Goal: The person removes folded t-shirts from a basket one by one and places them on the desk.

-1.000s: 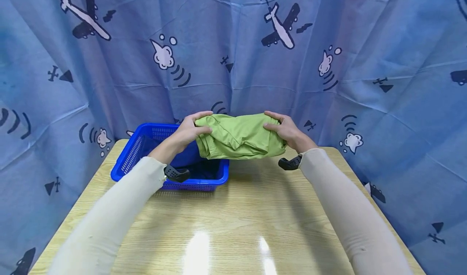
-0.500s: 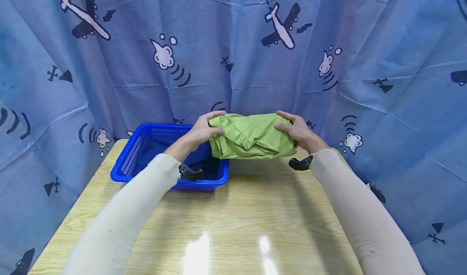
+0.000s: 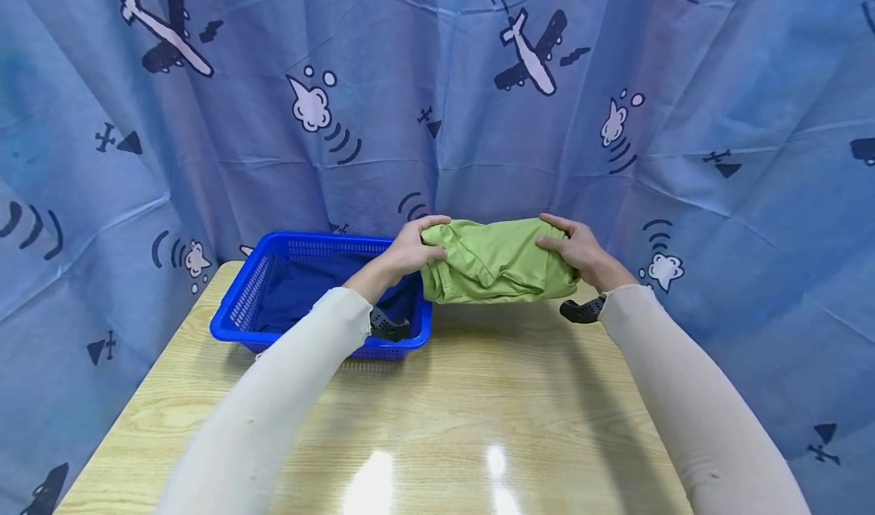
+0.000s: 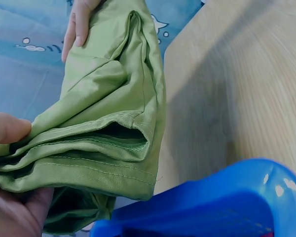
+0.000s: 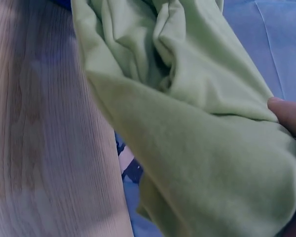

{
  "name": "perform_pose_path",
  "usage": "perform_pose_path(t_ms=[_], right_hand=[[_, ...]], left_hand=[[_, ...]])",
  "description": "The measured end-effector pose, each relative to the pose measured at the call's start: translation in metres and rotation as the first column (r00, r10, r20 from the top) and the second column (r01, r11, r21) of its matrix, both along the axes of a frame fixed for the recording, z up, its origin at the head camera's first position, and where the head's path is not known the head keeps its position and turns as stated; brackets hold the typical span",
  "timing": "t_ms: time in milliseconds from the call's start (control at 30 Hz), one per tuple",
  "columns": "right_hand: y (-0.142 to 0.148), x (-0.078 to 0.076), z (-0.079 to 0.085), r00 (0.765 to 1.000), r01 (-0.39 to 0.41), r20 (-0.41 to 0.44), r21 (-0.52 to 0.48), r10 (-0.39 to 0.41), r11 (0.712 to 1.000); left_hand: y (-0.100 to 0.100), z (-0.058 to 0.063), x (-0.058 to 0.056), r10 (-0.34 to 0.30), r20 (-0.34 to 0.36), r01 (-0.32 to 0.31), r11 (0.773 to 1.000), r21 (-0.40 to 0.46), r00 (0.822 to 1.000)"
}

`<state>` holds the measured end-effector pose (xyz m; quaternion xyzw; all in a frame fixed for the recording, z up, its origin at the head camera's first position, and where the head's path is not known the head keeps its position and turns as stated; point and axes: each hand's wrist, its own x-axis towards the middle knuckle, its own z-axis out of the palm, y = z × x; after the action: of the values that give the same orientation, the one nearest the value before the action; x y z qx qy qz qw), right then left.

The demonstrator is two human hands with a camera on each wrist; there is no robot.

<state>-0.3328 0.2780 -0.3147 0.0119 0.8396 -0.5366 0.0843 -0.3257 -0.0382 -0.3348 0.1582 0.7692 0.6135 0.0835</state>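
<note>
A folded green garment (image 3: 502, 260) with stitched hems is held up above the table, its lower edge hanging free. My left hand (image 3: 412, 251) grips its left end, thumb on the near face. At the opposite end my right hand (image 3: 579, 246) pinches the cloth, with thumb and fingers on either side. Seen from the left wrist, layered hems (image 4: 93, 168) with rows of stitching lie between thumb and fingers, and one fold gapes. In the right wrist view, the smooth folded cloth (image 5: 202, 153) hides most of the right hand.
A blue plastic basket (image 3: 335, 247) with mesh walls stands at the back left of the wooden table (image 3: 472, 409). Dark blue cloth (image 3: 297, 283) lies inside it. My left forearm passes over its front right corner. Behind the table hangs a blue curtain (image 3: 383, 74) printed with airplanes.
Both hands have carried the green garment to the right, from partly over the basket to beside its right end. Their grip looks the same, and more of the basket's inside shows.
</note>
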Motion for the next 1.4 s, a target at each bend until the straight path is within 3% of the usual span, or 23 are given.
perform_pose_path(t_ms=[400, 567, 800, 1167, 1400], right_hand=[[0.028, 0.001, -0.017, 0.999, 0.018, 0.027, 0.056, -0.020, 0.998], [0.035, 0.003, -0.023, 0.999, 0.032, 0.028, 0.065, -0.034, 0.997], [0.041, -0.001, -0.039, 0.999, 0.027, 0.034, 0.029, -0.028, 0.999], [0.042, -0.008, -0.057, 0.999, 0.009, 0.031, 0.033, -0.010, 0.999], [0.036, -0.013, -0.065, 1.000, 0.004, 0.017, 0.083, -0.006, 0.997]], left_hand=[[0.034, -0.010, 0.005, -0.029, -0.039, 0.026, 0.997, -0.076, 0.999], [0.042, -0.019, 0.001, -0.019, -0.049, 0.012, 0.989, -0.149, 0.999], [0.052, -0.025, -0.006, 0.006, -0.006, -0.007, 0.980, -0.198, 1.000], [0.064, -0.027, -0.018, 0.054, 0.022, -0.045, 0.949, -0.311, 0.998], [0.069, -0.038, -0.024, 0.070, 0.031, -0.053, 0.920, -0.388, 0.997]])
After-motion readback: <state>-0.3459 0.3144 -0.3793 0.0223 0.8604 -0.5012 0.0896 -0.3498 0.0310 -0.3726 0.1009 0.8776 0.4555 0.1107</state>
